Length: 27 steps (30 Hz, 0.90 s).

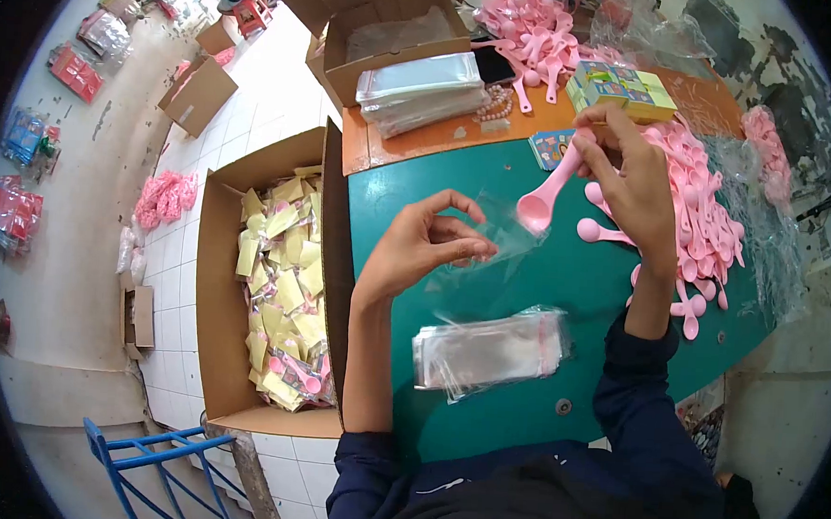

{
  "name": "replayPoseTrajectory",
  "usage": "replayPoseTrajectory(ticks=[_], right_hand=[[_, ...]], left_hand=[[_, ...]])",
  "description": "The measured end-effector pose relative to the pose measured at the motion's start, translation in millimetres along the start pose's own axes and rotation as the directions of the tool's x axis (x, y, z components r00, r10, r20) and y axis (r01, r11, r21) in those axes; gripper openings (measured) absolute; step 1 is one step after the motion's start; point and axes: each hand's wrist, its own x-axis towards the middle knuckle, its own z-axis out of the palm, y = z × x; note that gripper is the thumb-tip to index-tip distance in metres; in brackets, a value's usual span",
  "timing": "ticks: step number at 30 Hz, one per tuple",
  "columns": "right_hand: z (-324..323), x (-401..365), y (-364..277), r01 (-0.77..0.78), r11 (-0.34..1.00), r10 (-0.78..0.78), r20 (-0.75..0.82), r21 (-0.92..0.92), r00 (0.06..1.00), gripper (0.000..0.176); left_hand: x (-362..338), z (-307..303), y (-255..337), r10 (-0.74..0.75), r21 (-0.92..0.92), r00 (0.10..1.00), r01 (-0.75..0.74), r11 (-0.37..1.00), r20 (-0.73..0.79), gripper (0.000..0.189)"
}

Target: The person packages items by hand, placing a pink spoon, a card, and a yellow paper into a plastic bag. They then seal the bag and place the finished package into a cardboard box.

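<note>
My right hand [627, 172] grips a pink measuring spoon [552, 191] by the end of its handle, bowl pointing down and to the left. The bowl overlaps the edge of a small clear plastic bag [506, 241], which my left hand [433, 237] pinches between thumb and fingers. Below both hands, a stack of clear plastic bags [491, 351] lies on the green table. Just right of the held spoon, a few loose pink spoons [605, 234] lie apart from a large pile of pink spoons [696, 204].
Left of the table stands a cardboard box [218, 343] of packed bags with yellow cards. At the back are an open carton [399, 33], more clear bags [420, 91], another spoon heap [531, 31] and card stacks [622, 90]. A blue metal frame [166, 453] stands at lower left.
</note>
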Motion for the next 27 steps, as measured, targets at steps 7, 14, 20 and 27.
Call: replayPoseTrajectory(ticks=[7,14,20,27], right_hand=[[20,-3,-20,0.095,0.967,-0.073,-0.103,0.237,0.992,0.016],[36,-5,-15,0.013,0.956,-0.026,0.041,0.294,0.999,0.019],[53,-3,-5,0.049,0.955,-0.092,0.133,0.294,0.987,0.018],[58,12,12,0.515,0.856,-0.515,0.147,0.04,0.844,0.013]], left_hand=[[3,-11,2,0.035,0.0,0.996,-0.036,0.999,-0.079,0.033],[5,-10,0,0.108,-0.094,0.99,-0.117,0.989,-0.092,0.037],[10,2,-3,0.214,-0.235,0.957,-0.258,0.937,-0.196,0.03],[8,-15,-9,0.137,-0.078,0.987,-0.144,0.987,-0.083,0.032]])
